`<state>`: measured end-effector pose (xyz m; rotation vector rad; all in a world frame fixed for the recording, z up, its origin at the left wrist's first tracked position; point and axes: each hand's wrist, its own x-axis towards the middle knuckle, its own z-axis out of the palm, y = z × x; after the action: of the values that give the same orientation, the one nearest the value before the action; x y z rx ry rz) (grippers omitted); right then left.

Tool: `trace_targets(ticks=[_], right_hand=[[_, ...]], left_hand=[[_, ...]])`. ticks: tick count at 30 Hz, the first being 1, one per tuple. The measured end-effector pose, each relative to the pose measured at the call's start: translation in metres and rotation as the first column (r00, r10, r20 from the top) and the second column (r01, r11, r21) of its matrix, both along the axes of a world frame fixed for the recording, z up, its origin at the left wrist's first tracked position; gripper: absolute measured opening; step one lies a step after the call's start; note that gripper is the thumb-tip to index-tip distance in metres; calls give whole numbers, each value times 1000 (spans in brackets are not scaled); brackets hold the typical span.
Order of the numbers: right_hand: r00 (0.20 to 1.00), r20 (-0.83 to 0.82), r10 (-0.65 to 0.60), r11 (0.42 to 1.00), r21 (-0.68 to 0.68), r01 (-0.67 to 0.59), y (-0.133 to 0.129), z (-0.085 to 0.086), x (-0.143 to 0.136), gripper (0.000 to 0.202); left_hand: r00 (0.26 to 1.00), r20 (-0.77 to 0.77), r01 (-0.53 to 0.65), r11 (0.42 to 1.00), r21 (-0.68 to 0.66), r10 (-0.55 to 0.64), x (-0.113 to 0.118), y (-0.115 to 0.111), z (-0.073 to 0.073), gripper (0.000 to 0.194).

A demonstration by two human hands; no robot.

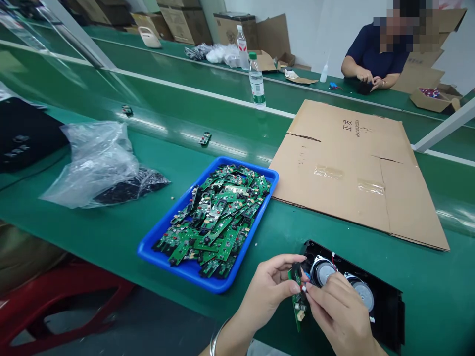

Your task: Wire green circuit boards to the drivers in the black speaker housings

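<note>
In the head view my left hand [272, 287] pinches a green circuit board [298, 311] by its upper part, the board tilted on edge. The fingertips of my right hand [341, 306] are closed on a small white wire connector [304, 288] at the board's face. Whether the connector is seated in the board I cannot tell. Right behind both hands lies a black speaker housing [388, 309] with two round speakers [361, 292] in it, partly covered by my right hand. To the left, a blue tray [226, 284] holds a heap of similar circuit boards [218, 217].
A flattened cardboard box [356, 163] lies behind the housing. Clear plastic bags [100, 163] are at left, and a water bottle [257, 81] stands on the ledge. Two loose boards [205, 138] lie beyond the tray. Across the bench sits another person [378, 54]. A red stool [74, 306] is at lower left.
</note>
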<state>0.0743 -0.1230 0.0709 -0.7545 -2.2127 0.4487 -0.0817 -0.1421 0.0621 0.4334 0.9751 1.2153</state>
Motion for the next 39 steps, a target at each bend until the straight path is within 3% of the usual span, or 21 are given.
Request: trace_targets(ticks=[3, 5, 7, 9, 12, 16, 19, 24, 27, 28, 30, 32, 33, 36, 39], right_hand=[[999, 38, 22, 999, 29, -23, 1, 0, 0, 13], [998, 62, 29, 998, 57, -32, 1, 0, -1, 12], [996, 81, 27, 995, 89, -34, 1, 1, -1, 12], [995, 99, 7, 993, 119, -19, 1, 2, 0, 14], [993, 120, 13, 988, 152, -31, 2, 4, 2, 15], [982, 161, 100, 975, 183, -129, 2, 3, 8, 17], [975, 168, 144, 968, 182, -175, 2, 1, 10, 22], [985, 90, 148, 970, 181, -162, 4, 4, 4, 17], [986, 93, 141, 985, 86, -149, 7, 11, 7, 14], [991, 85, 105, 994, 31, -108, 8, 13, 11, 15], [993, 81, -89, 990, -100, 97, 12, 14, 22, 20], [941, 157, -300, 923, -202, 328, 16, 10, 35, 28], [913, 225, -341, 891, -232, 390, 17, 6, 41, 32], [861, 397, -318, 886, -199, 419, 17, -12, 50, 40], [791, 484, -374, 880, -84, 467, 13, -30, 45, 34]], left_hand=[[996, -85, 24, 1000, -13, -25, 0, -2, 0, 51], [973, -223, 62, 998, 14, -57, -1, -4, -2, 53], [924, -372, 123, 991, 58, -93, -4, -7, -2, 53], [892, -422, 217, 972, 89, -161, -8, -10, 1, 52], [909, -323, 303, 950, 77, -264, -14, -13, 6, 55], [951, -191, 253, 967, 35, -242, -13, -11, 12, 45], [948, -212, 245, 969, 7, -238, -11, -10, 14, 36], [950, -206, 241, 970, 6, -235, -9, -13, 10, 36], [940, -256, 237, 971, 10, -227, -11, -18, 5, 37], [927, -295, 246, 969, 7, -233, -12, -20, 4, 36], [893, -386, 247, 969, -12, -232, -16, -24, 4, 32], [857, -460, 235, 971, -46, -229, -20, -26, 6, 30], [841, -486, 237, 969, -64, -238, -22, -27, 6, 29], [798, -517, 296, 948, -114, -311, -26, -29, 6, 27], [751, -525, 384, 912, -144, -399, -26, -31, 4, 28]])
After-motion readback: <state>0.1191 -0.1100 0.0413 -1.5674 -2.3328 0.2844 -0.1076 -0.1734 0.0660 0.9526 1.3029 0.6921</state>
